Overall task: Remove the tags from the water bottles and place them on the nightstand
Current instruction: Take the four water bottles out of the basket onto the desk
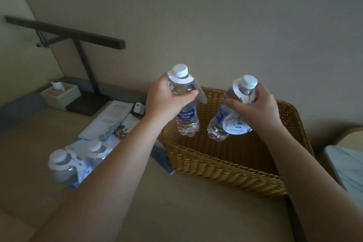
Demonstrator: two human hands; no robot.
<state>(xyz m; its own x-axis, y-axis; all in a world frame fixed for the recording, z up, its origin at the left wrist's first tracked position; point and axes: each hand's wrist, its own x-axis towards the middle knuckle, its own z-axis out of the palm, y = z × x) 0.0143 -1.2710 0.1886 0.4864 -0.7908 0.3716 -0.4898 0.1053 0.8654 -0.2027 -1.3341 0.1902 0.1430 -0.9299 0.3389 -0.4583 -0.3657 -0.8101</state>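
My left hand (164, 102) grips the shoulder of a clear water bottle (186, 122) with a blue label and white cap; a white paper tag (196, 86) hangs round its neck. My right hand (259, 108) holds a second bottle (220, 124), also white-capped, its round white tag (238, 125) dangling in front. Both bottles are upright above a woven wicker basket (216, 167). Two more tagged bottles (62, 165) stand on the beige nightstand top (167, 212) at the lower left, partly behind my left forearm.
A dark desk lamp (86, 102) with a long bar stands at the back left beside a tissue box (60, 94). Leaflets (112, 122) and a small white device (138, 109) lie left of the basket. White bedding (347, 167) shows at the right edge.
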